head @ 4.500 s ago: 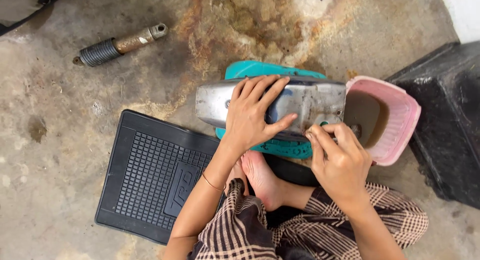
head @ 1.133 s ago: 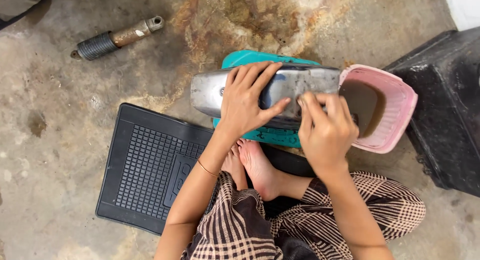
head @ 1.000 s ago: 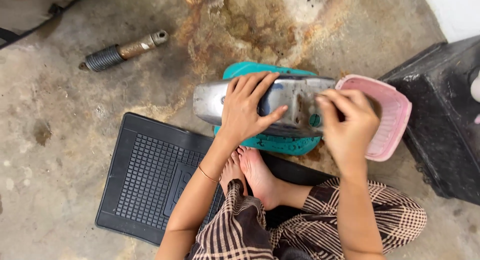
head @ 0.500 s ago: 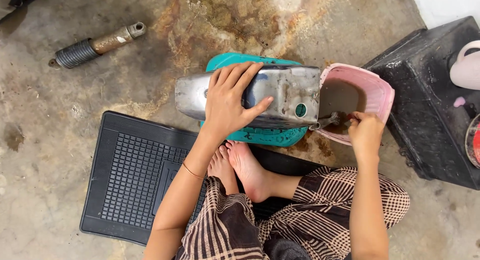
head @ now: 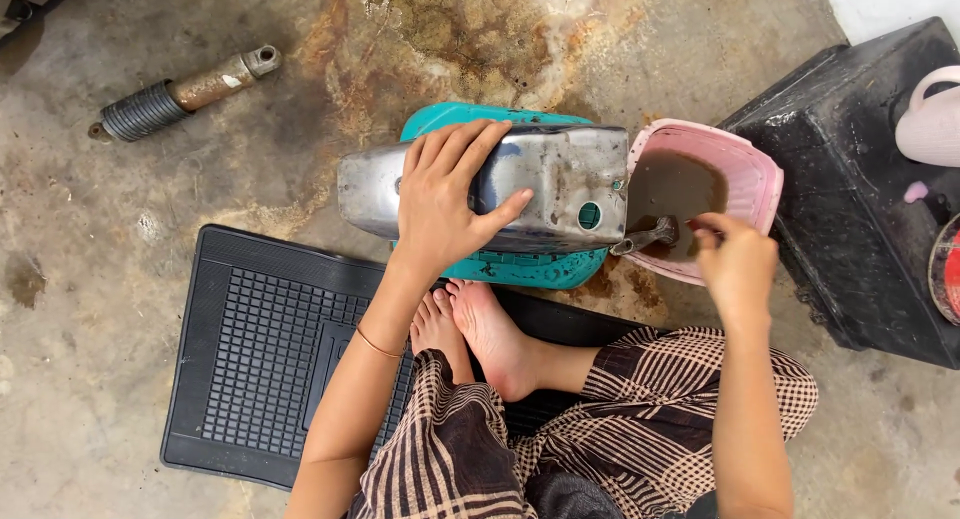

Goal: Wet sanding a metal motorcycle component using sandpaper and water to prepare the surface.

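A bare metal fuel tank (head: pixel 560 184) lies on its side on a teal plastic stool (head: pixel 520 269). My left hand (head: pixel 445 194) presses flat on top of the tank, fingers spread. My right hand (head: pixel 735 259) is at the near rim of a pink plastic basin (head: pixel 760 179) of brown dirty water, fingers pinched on a small dark thing that I cannot make out. A short metal spout (head: pixel 640 239) at the tank's end reaches over the basin.
A black ribbed rubber mat (head: pixel 260 349) lies under my bare feet (head: pixel 480 329). A rusty shock absorber (head: pixel 180 94) lies at the far left on stained concrete. At the right stands a black box (head: pixel 850 179) with a pink jug (head: pixel 935 119).
My right hand left the top of the tank and went down to the basin's near rim. The left hand stayed on the tank. The view shifted slightly left.
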